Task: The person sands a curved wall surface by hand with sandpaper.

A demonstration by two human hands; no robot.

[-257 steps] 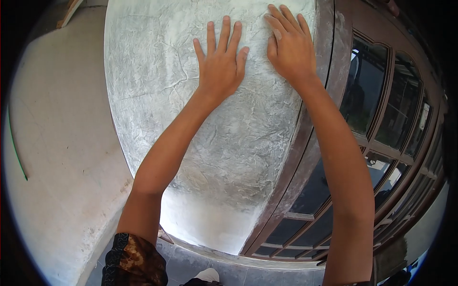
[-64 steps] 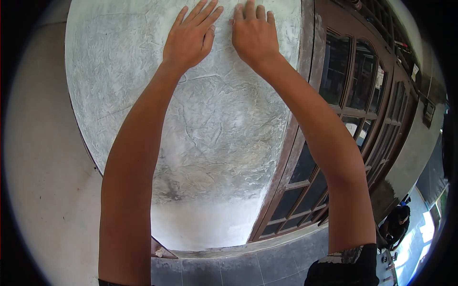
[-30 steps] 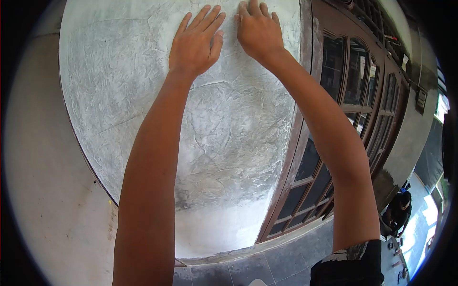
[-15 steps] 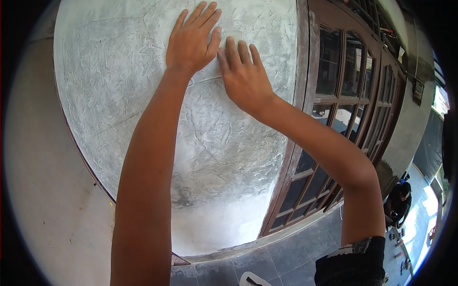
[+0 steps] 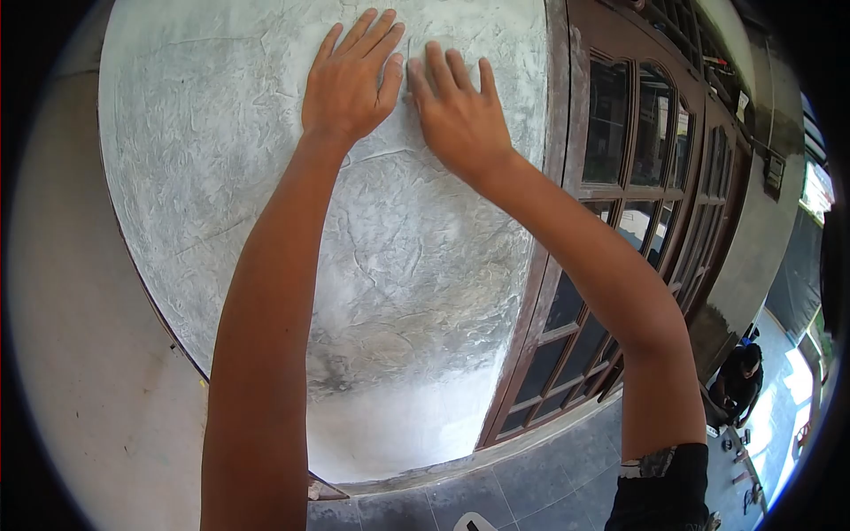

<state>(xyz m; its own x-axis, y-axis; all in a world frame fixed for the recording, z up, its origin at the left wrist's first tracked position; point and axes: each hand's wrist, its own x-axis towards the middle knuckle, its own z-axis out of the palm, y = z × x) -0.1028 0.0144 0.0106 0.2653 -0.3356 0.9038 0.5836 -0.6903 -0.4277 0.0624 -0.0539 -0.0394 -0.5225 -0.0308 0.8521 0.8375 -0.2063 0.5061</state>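
Note:
A rough grey-white plastered wall fills the middle of the view, with ridged trowel marks and a smoother pale band low down. High on it my left hand lies flat, fingers stretched upward and thumb apart. Close beside it on the right, my right hand rests palm toward the plaster with its fingers spread. A narrow gap separates the left thumb from the right hand. Both palms are hidden against the wall; nothing shows sticking out from under them.
Right of the plaster stands a brown wooden door frame with glass panes. Grey floor tiles run along the wall's foot. A plain wall borders the left. Far right, a person in dark clothes sits low near small scattered items.
My right hand has slid up the wall, its forearm rising with it. My left hand stays nearly in place, a little lower and further left in view.

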